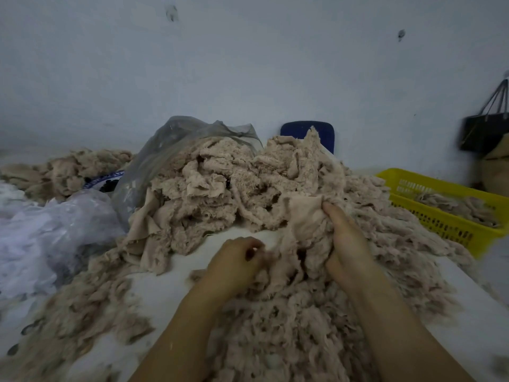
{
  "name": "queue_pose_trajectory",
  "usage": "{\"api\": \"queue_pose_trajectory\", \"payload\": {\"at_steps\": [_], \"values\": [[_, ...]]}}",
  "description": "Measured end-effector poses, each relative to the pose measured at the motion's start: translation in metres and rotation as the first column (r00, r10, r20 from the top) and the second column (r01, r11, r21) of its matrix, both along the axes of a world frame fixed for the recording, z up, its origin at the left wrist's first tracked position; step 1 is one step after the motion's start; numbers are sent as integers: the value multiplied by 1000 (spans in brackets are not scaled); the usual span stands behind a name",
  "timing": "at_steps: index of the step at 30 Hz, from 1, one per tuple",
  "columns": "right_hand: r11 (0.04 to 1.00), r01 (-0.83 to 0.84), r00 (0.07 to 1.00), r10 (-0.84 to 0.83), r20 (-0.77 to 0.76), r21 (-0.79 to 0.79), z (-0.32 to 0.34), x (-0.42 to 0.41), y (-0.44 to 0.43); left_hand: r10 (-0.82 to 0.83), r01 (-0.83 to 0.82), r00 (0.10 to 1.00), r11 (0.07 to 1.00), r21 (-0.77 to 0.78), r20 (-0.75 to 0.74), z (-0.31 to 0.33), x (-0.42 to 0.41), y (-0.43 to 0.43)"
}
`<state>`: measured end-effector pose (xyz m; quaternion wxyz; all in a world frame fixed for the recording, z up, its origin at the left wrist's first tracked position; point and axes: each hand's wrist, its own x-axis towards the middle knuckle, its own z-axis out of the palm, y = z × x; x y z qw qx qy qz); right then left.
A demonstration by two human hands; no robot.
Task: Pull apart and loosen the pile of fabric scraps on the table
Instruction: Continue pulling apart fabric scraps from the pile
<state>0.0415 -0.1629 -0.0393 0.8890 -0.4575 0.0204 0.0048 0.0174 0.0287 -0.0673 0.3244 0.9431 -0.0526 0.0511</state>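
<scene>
Scraps of beige, frayed fabric [214, 188] lie heaped in a tall pile at the middle of the white table [165, 296], spilling from a grey translucent plastic bag [168, 147] behind them. Looser, fluffier shreds spread across the near side, under our forearms. Our right hand [347, 244] grasps a smooth beige piece of cloth [303, 216] at the pile's right edge, fingers dug into its folds. Our left hand [237, 260], fingers curled and somewhat blurred, pinches the lower left edge of the same piece. A crumpled whitish plastic bag [55, 224] sits at the left. A yellow slotted plastic basket [446, 230] holding more shreds stands at the right, and a blue chair back [297, 129] shows behind the pile.
</scene>
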Motion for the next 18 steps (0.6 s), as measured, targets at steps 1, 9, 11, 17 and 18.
{"api": "queue_pose_trajectory", "payload": {"at_steps": [1,9,11,17,18], "values": [[1000,30,999,-30,-25,1,1,2,-4,90,-89,995,996,-10,37,1,1,4],[682,-171,902,398,165,-711,-9,-26,30,117,-95,992,459,-883,-45,18,-7,-9],[486,-166,890,448,81,-858,-20,-22,39,91,-70,995,441,-895,-33,18,-9,-14],[677,37,990,75,118,-735,-11,-10,14,25,-74,996,773,-630,-87,21,-12,3],[738,47,997,12,82,-673,-8,-10,11,-98,-12,983,806,-592,-154,21,-16,4]]}}
